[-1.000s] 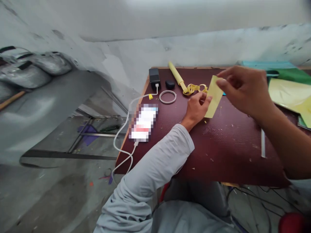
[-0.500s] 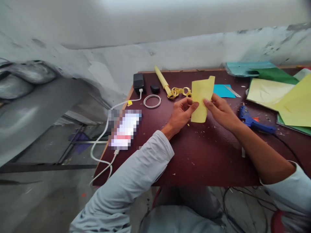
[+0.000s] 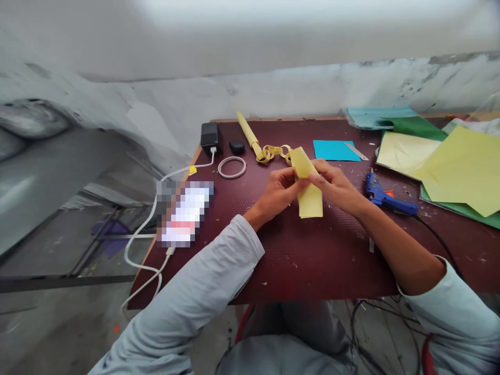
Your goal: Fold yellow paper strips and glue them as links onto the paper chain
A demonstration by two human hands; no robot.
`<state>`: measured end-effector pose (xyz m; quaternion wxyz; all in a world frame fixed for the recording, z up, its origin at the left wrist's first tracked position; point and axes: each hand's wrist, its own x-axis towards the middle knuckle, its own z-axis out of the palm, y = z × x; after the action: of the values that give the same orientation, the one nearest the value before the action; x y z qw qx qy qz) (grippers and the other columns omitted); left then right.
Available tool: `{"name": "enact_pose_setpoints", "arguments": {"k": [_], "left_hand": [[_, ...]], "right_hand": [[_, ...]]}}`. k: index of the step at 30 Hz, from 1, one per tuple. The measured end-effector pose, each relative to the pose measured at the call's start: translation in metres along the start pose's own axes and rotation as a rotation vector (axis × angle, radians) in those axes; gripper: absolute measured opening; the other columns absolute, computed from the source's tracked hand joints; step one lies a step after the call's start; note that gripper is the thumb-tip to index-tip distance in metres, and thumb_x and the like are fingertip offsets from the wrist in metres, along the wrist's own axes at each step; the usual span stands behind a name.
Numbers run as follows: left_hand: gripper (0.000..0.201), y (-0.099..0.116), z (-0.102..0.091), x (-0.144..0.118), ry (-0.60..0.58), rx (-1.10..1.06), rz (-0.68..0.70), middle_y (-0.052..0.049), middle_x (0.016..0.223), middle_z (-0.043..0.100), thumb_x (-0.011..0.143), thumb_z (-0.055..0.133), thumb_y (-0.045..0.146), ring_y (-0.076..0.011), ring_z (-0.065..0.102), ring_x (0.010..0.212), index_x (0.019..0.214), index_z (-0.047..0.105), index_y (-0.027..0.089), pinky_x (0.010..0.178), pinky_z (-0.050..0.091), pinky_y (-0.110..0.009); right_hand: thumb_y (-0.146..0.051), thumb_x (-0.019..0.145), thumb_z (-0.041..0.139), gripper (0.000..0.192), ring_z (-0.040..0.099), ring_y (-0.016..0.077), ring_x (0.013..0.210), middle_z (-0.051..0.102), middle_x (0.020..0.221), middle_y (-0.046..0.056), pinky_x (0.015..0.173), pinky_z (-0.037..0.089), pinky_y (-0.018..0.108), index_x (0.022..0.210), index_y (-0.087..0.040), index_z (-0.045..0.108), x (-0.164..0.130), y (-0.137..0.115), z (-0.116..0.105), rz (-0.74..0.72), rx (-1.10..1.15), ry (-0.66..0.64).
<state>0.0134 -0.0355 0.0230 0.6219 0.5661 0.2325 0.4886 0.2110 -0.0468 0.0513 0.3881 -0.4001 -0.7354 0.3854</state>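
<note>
A folded piece of yellow paper (image 3: 311, 202) is held between both hands above the table. My left hand (image 3: 279, 191) pinches it from the left, thumb on the near face. From the right, my right hand (image 3: 336, 185) grips the same paper, its thumb close to the left thumb. The lower part hangs straight, while the upper part leans left. Just behind the paper lies a yellow paper chain (image 3: 269, 153) of looped links, and by it a rolled yellow paper tube (image 3: 247, 127).
Right of my hands lie a blue glue gun (image 3: 390, 198), a blue sheet (image 3: 332, 150) with a blade on it, and stacked coloured papers (image 3: 461, 172). To the left are a phone (image 3: 187, 213), a white cable (image 3: 130, 245), a black adapter (image 3: 210, 136) and a ring (image 3: 232, 167).
The yellow paper was wider and is now folded into a narrower strip. Both hands have come closer together, thumbs nearly meeting. The whole view has shifted slightly.
</note>
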Motion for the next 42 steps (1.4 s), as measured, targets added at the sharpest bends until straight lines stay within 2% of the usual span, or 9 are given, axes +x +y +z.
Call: {"name": "enact_pose_setpoints", "arguments": {"k": [5,9,17,23,28,33,36,39,42], "left_hand": [[0.015,0.021,-0.012,-0.003,-0.215,0.283,-0.099,-0.005,0.093,0.078,0.088,0.080,0.028,-0.0166,0.071,0.081,0.096,0.080,0.015,0.070,0.056,-0.027],[0.011,0.037,-0.018,-0.006,-0.315,0.380,-0.181,-0.005,0.086,0.074,0.089,0.073,0.025,-0.0142,0.065,0.073,0.088,0.076,0.015,0.062,0.049,-0.024],[0.019,0.042,-0.030,-0.005,-0.299,0.551,-0.175,-0.004,0.081,0.072,0.092,0.079,0.035,-0.0134,0.062,0.069,0.087,0.077,0.017,0.058,0.043,-0.023],[0.030,0.045,-0.033,-0.005,-0.221,0.465,-0.229,-0.005,0.077,0.072,0.091,0.084,0.046,-0.0140,0.060,0.064,0.086,0.077,0.017,0.054,0.042,-0.024],[0.028,0.046,-0.032,-0.004,-0.127,0.526,-0.121,-0.006,0.082,0.073,0.091,0.085,0.044,-0.0150,0.061,0.072,0.086,0.080,0.017,0.058,0.043,-0.024],[0.027,0.045,-0.028,-0.004,-0.050,0.486,-0.069,-0.005,0.086,0.076,0.091,0.087,0.043,-0.0141,0.063,0.074,0.088,0.078,0.017,0.062,0.047,-0.024],[0.028,0.041,-0.025,-0.005,0.013,0.405,-0.035,-0.006,0.099,0.079,0.086,0.091,0.038,-0.0155,0.069,0.083,0.102,0.080,0.018,0.069,0.054,-0.025],[0.040,0.036,-0.022,-0.005,0.036,0.367,0.005,-0.003,0.091,0.077,0.087,0.090,0.031,-0.0145,0.070,0.077,0.124,0.080,0.020,0.066,0.053,-0.024],[0.035,0.031,-0.019,-0.007,0.051,0.418,0.054,-0.004,0.090,0.078,0.091,0.086,0.027,-0.0141,0.070,0.077,0.124,0.082,0.017,0.065,0.052,-0.023]], "right_hand": [[-0.053,0.095,0.085,0.065,0.069,0.0183,0.093,0.072,0.109,0.001,0.087,0.059,0.035,0.152,-0.035,0.059,-0.002,-0.006,-0.017,0.041,0.211,-0.065],[-0.047,0.088,0.093,0.029,0.067,0.0179,0.086,0.072,0.100,0.002,0.079,0.058,0.033,0.098,-0.027,0.074,-0.007,-0.010,-0.035,0.053,0.191,-0.154],[-0.052,0.086,0.092,0.028,0.062,0.0178,0.082,0.073,0.095,0.003,0.069,0.052,0.032,0.087,-0.025,0.083,-0.011,-0.021,-0.047,0.080,0.015,-0.251],[-0.054,0.093,0.087,0.030,0.063,0.0192,0.088,0.076,0.097,0.005,0.077,0.053,0.035,0.083,-0.025,0.084,-0.008,-0.014,-0.057,0.053,-0.011,-0.236],[-0.058,0.091,0.087,0.031,0.069,0.0257,0.104,0.075,0.098,0.005,0.093,0.059,0.044,0.080,-0.030,0.082,-0.008,-0.016,-0.061,0.057,-0.041,-0.147],[-0.054,0.092,0.088,0.042,0.059,0.0194,0.082,0.067,0.085,0.004,0.075,0.053,0.039,0.066,-0.026,0.070,-0.009,-0.009,-0.063,0.070,-0.055,-0.035],[-0.047,0.092,0.089,0.032,0.055,0.0166,0.077,0.070,0.092,0.003,0.068,0.047,0.036,0.073,-0.026,0.075,-0.007,0.000,-0.065,0.042,-0.050,0.109],[-0.043,0.086,0.094,0.029,0.056,0.0152,0.074,0.071,0.090,0.003,0.064,0.046,0.034,0.076,-0.024,0.075,-0.006,0.007,-0.065,0.045,0.008,0.190],[-0.041,0.080,0.099,0.034,0.059,0.0145,0.073,0.068,0.084,0.000,0.065,0.052,0.032,0.081,-0.023,0.070,-0.004,0.010,-0.060,0.073,0.149,0.211]]}}
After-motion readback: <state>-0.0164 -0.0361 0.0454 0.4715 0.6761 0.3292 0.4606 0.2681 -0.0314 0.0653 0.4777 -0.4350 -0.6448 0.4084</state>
